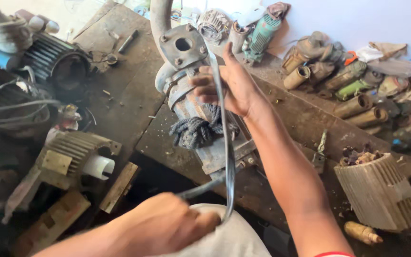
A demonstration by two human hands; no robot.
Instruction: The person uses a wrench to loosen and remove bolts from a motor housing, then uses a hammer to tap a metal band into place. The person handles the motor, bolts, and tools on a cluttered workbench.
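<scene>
A rusty water pump with a square flange [182, 46] lies on a worn wooden bench [129, 90], a knotted dark rope [197, 131] wrapped around its body. My right hand [227, 83] reaches over the pump and grips a grey cable [226, 143] near the flange. The cable curves down in a loop to my left hand [165, 226], which is closed around its lower end, close to my lap at the bottom of the view.
Finned motor housings sit at left [74, 152], upper left [55, 62] and right [381, 190]. A heap of old motor parts and power tools [357, 85] lines the back wall. Loose cables [10, 107] lie at far left.
</scene>
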